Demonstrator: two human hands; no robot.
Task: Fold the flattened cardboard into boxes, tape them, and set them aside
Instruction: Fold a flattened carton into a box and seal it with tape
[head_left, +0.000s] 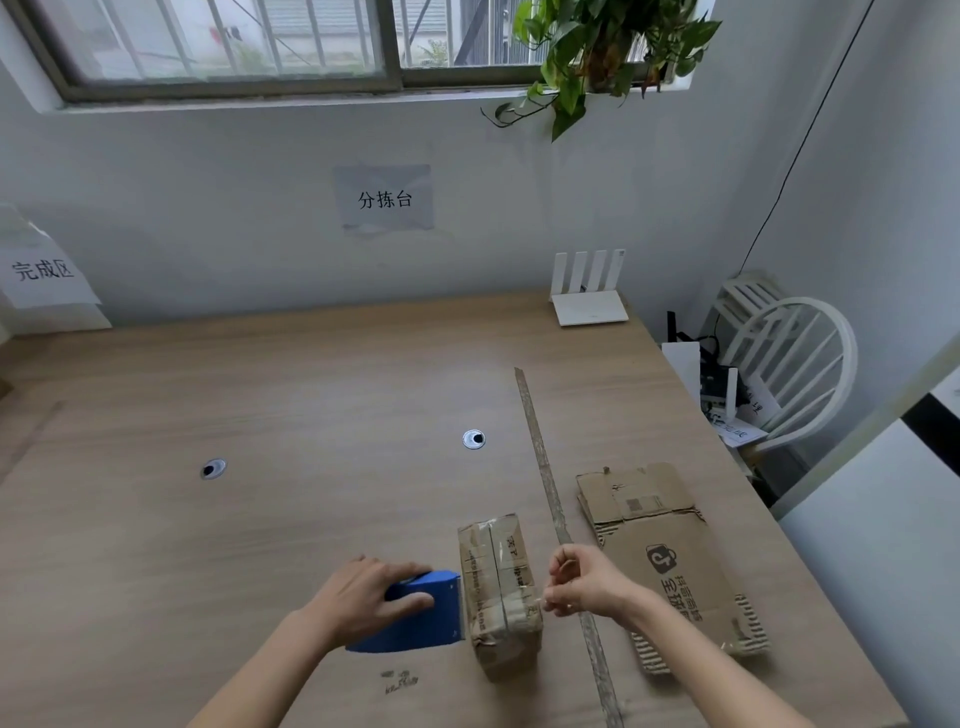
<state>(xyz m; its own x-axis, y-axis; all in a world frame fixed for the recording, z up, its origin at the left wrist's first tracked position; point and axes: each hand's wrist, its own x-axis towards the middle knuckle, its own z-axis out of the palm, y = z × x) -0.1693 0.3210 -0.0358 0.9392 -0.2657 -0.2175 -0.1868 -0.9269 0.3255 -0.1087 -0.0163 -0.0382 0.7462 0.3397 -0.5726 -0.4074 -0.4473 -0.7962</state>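
Note:
A small folded cardboard box (500, 587) stands on the wooden table (260, 415) near the front edge. My left hand (363, 597) grips a blue tape dispenser (415, 616) pressed against the box's left side. My right hand (584, 582) is at the box's right side, fingers pinched on the end of clear tape that runs across the box top. A stack of flattened cardboard (665, 561) lies to the right, beyond a strip of tape (550, 493) stuck along the table.
Two round cable holes (474, 439) (213, 468) sit in the tabletop. A white router (587, 304) stands at the back right. A white chair (789, 364) with papers is beside the table's right edge. Paper signs hang on the wall (384, 200).

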